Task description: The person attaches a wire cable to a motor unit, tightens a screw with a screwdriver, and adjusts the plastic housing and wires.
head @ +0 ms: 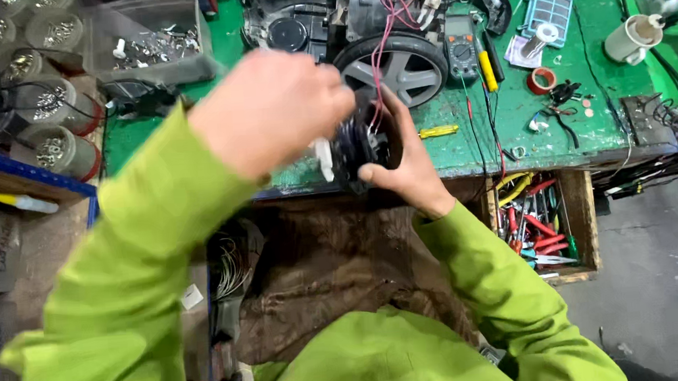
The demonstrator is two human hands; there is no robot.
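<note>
- While it hangs over the green bench [510, 135] edge, the black round motor part [359, 143] sits clamped in both hands.
- Left hand [270, 112] curls closed over its top.
- Right hand [405, 162] cups it from below, fingers wrapped.

I count two red tape rolls [542, 81] on my bench, one multimeter [462, 47], one grey wheel [404, 68], one yellow-handled screwdriver [438, 131], and four jars of hardware [58, 150] at left.
</note>
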